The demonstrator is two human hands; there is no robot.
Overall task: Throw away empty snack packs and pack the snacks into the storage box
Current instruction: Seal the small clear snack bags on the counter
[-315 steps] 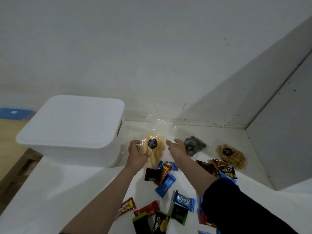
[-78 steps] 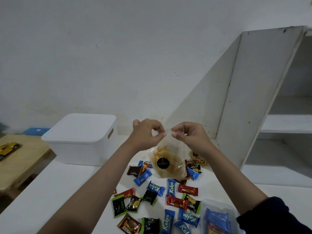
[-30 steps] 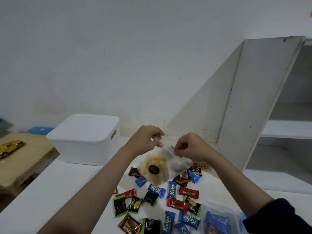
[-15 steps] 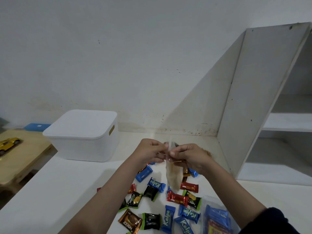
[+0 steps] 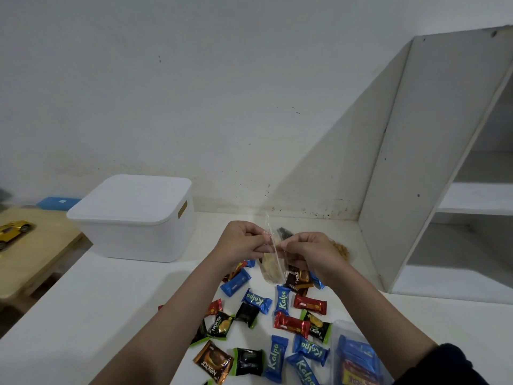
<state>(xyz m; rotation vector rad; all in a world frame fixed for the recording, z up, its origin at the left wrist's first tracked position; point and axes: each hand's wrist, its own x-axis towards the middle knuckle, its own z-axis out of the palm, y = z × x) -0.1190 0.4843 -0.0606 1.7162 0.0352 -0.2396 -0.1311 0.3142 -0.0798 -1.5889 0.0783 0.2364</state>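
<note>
A clear plastic bag of yellow chips (image 5: 272, 266) hangs edge-on between my hands above the white table (image 5: 97, 301). My left hand (image 5: 241, 243) pinches its top from the left and my right hand (image 5: 308, 251) pinches it from the right. Several small wrapped snacks, blue Kalpa packs (image 5: 281, 300) and Nextar packs (image 5: 219, 325) among them, lie scattered below. A white lidded storage box (image 5: 133, 215) stands at the back left, lid on. A clear container (image 5: 358, 357) with snack packs inside sits at the lower right.
A white shelf unit (image 5: 444, 162) stands on the right with open compartments. Behind my right hand lies a bag of brown snacks (image 5: 341, 250). A wooden table (image 5: 30, 254) with a yellow toy car (image 5: 12, 230) stands at far left, lower than the white table.
The chip bag has turned from facing me to edge-on, and my hands have come close together at its top, lower over the snacks.
</note>
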